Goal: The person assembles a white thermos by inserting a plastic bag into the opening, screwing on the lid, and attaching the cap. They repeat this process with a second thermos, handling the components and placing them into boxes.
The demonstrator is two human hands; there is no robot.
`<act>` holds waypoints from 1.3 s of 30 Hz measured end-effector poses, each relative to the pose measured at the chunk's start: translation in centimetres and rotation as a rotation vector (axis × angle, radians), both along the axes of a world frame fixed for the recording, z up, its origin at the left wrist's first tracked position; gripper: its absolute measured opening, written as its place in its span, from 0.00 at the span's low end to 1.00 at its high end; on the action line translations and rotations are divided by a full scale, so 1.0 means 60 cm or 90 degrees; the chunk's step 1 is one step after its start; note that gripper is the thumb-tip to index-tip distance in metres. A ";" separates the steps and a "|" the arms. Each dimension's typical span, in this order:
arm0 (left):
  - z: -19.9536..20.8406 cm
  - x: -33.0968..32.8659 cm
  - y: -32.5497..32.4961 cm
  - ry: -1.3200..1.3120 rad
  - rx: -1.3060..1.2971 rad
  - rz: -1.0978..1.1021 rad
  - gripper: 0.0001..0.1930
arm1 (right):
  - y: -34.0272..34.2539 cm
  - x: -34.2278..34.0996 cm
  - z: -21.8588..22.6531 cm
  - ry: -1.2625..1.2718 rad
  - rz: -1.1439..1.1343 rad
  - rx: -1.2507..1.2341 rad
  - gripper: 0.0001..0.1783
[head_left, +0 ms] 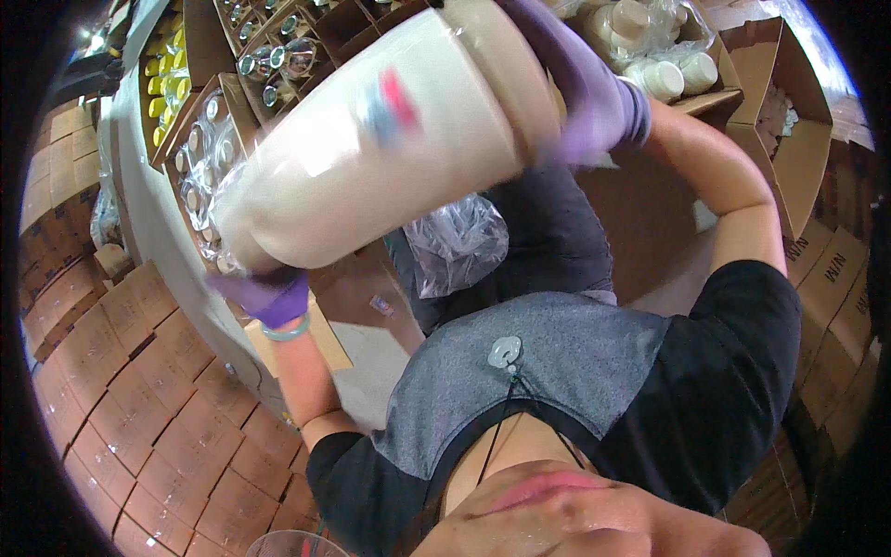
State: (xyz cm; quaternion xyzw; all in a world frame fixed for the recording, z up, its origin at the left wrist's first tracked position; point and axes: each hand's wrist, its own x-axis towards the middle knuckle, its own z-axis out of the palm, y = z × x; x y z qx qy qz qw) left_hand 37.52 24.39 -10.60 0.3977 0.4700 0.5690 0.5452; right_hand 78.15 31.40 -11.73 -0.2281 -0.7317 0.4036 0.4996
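A large cream cylindrical container (371, 148) with a beige band or lid at one end is held up tilted in front of me, its rounded end lower and to the left. Both hands wear purple gloves. My left hand (264, 292) is closed under that rounded end, its fingers partly hidden behind the container. At the upper right, my right hand (589, 88) grips the beige end. Blur smears the coloured mark on the container's side, and part of my right hand too. A crumpled clear plastic bag (457, 243) lies beyond my chest, by my dark trousers.
A divided carton (348, 42) with shiny metallic vessels is at the back. Left of it are a box of plastic-wrapped items (209, 153) and yellow-topped bottles (167, 70). White jars (664, 79) fill a box at back right, beside an open carton (798, 158). Stacked cartons (139, 408) rise at left.
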 end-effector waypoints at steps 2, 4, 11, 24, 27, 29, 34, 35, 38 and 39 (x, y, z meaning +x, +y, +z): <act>0.010 0.000 0.005 -0.015 -0.082 0.047 0.31 | 0.005 0.009 0.009 -0.065 -0.046 0.255 0.50; 0.021 0.027 0.024 0.280 0.040 0.072 0.29 | -0.016 0.007 -0.037 -0.023 -0.022 0.071 0.56; 0.042 0.026 0.008 -0.245 -0.127 0.046 0.36 | -0.016 0.019 -0.058 0.106 0.015 0.037 0.59; 0.034 0.013 0.003 -0.227 -0.161 -0.079 0.34 | -0.009 0.020 -0.030 0.049 -0.065 0.294 0.53; 0.045 0.060 0.009 0.316 -0.012 -0.012 0.32 | -0.039 -0.009 -0.041 0.078 -0.167 0.144 0.42; 0.062 0.071 0.018 0.620 0.192 -0.119 0.35 | -0.040 -0.006 -0.086 0.143 -0.167 -0.095 0.39; 0.051 0.040 0.019 0.135 -0.078 -0.065 0.39 | -0.049 0.024 -0.044 0.264 0.080 -0.233 0.43; 0.045 0.048 0.018 0.015 -0.201 0.070 0.39 | -0.032 0.014 -0.044 0.103 -0.076 0.172 0.48; 0.007 0.030 0.027 0.210 -0.123 0.065 0.42 | -0.039 -0.002 -0.066 0.069 -0.096 0.061 0.51; 0.026 0.060 0.021 0.350 -0.012 0.026 0.43 | -0.047 -0.008 -0.075 0.071 -0.103 -0.051 0.50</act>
